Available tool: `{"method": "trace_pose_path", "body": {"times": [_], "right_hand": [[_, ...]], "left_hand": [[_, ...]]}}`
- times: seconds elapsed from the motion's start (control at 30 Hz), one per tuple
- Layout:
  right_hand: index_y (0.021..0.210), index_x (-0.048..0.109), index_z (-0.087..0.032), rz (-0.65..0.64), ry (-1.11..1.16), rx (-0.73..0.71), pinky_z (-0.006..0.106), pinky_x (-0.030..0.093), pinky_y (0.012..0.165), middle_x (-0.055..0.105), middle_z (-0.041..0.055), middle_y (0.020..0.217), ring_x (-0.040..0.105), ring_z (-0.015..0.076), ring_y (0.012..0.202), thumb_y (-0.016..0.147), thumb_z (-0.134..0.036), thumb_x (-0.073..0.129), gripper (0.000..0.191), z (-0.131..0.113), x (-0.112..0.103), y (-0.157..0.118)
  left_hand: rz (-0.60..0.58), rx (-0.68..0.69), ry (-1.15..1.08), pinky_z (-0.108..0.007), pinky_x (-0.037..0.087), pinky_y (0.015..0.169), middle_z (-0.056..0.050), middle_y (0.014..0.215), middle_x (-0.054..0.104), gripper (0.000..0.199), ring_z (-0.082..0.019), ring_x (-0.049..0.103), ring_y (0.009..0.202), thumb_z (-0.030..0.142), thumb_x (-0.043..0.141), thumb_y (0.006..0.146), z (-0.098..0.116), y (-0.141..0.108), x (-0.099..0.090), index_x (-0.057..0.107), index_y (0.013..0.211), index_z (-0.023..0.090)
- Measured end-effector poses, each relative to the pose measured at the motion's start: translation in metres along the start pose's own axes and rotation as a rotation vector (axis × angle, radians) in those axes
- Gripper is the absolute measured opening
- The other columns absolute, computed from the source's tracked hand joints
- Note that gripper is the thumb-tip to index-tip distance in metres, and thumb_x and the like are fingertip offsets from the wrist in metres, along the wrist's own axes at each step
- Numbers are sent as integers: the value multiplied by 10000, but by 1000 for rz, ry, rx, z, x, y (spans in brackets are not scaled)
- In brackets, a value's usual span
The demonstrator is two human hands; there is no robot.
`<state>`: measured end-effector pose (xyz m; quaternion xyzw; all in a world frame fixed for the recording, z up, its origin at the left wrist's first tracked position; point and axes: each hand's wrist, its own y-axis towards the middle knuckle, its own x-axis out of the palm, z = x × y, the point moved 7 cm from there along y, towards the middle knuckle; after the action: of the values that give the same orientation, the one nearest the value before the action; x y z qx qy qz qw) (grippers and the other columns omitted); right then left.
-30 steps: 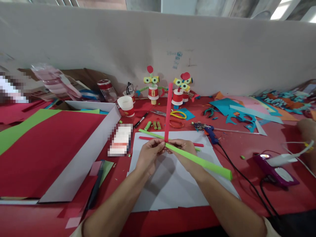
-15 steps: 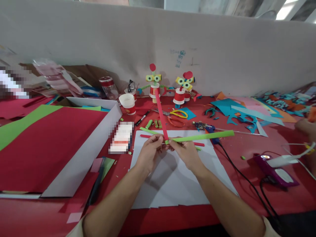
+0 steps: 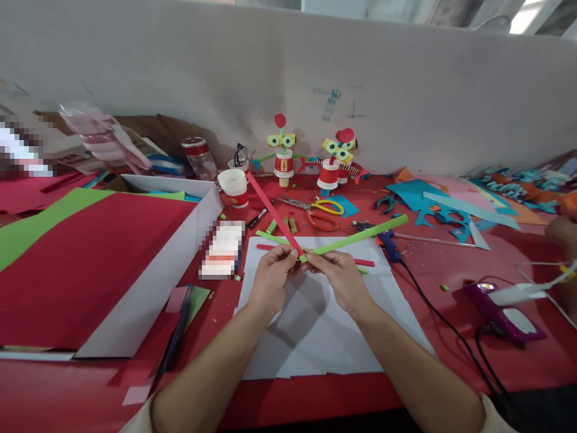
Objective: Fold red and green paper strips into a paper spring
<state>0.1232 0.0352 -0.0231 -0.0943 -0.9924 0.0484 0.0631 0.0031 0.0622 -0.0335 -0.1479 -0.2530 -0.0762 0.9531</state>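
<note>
Over a white sheet of paper (image 3: 324, 343), my left hand (image 3: 270, 279) pinches a red paper strip (image 3: 273, 210) close to its lower end. My right hand (image 3: 342, 279) pinches a green paper strip (image 3: 365, 233) where it meets the red one at a small folded corner. From that joint the red strip slants up to the left, and the green one up to the right. Behind my hands another red strip (image 3: 364, 262) and another green strip (image 3: 265, 236) lie across the sheet, their middles hidden. Folded green-and-red springs (image 3: 288, 225) rest just beyond.
Scissors (image 3: 322, 207), a marker (image 3: 256, 218) and paper cups (image 3: 233, 187) stand or lie beyond the sheet. A glue gun (image 3: 388, 245) trails its cord on the right, near a purple power strip (image 3: 505, 313). A white box (image 3: 157, 282) fills the left. Another person's hand (image 3: 561, 237) shows far right.
The red strip's far end has swung left, from in front of the cup figure towards the paper cups. The green strip's free end has risen and moved slightly left. Both hands keep their pinch.
</note>
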Motion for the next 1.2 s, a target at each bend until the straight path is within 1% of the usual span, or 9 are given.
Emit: {"method": "trace_pose_path", "body": {"times": [0.23,0.33,0.47,0.67,0.8,0.87,0.93,1.03,1.2], "right_hand": [[645,725,-159,27,-30,-31,298,483,654,687,30,617,596,147,621,675,-373,721,216,-4,-4,1],[639,718,-150,7,-23,-9,293,474,642,686,37,622,593,146,612,670,-386,722,238,-3,-4,1],[643,706,-147,0,27,30,273,451,611,661,34,594,577,133,581,675,-409,724,264,-1,-5,2],[601,668,-162,-11,45,17,237,396,537,598,0,559,529,103,531,698,-414,714,273,-6,-9,3],[669,696,-169,-50,79,-1,255,438,599,638,18,627,552,118,589,750,-436,656,282,-7,-6,3],[762,714,-182,-75,46,-63,271,458,666,674,22,720,577,132,664,726,-394,687,217,-10,-2,1],[827,718,-193,-58,-17,-130,280,464,704,689,22,791,589,143,714,692,-336,723,197,-14,-2,0],[811,721,-187,0,-90,-169,281,466,688,678,19,770,585,145,699,703,-300,703,158,-18,-5,-2],[789,737,-206,8,-174,-182,272,465,646,653,4,727,568,136,653,705,-272,680,121,-21,-8,-1]], "left_hand": [[-55,-21,-3,-270,496,701,-3,701,628,227,-102,581,647,279,792,591,2,-2,5,635,683,144],[-78,-25,44,-253,482,666,-14,704,652,239,-99,582,622,244,808,561,3,-3,7,654,709,137],[-54,-30,39,-213,455,620,8,662,643,225,-78,563,593,219,808,554,5,-2,4,671,716,144],[-135,-137,57,-240,477,696,-11,692,670,193,-105,599,668,181,810,553,1,-2,8,699,708,146],[-79,-99,19,-245,478,694,1,658,661,160,-94,588,633,172,803,557,3,-1,5,683,661,148],[-39,-74,-12,-239,476,685,12,641,653,168,-87,586,618,168,806,552,3,-1,3,670,650,150],[-26,-47,-40,-241,483,705,11,656,663,175,-90,600,636,169,806,557,3,-2,3,670,665,152],[-39,-24,-63,-263,497,760,2,680,684,161,-95,615,651,173,798,579,2,-3,4,681,686,152],[-38,17,-19,-302,510,813,-31,719,709,135,-134,648,726,208,783,614,0,-4,4,710,703,139]]}}
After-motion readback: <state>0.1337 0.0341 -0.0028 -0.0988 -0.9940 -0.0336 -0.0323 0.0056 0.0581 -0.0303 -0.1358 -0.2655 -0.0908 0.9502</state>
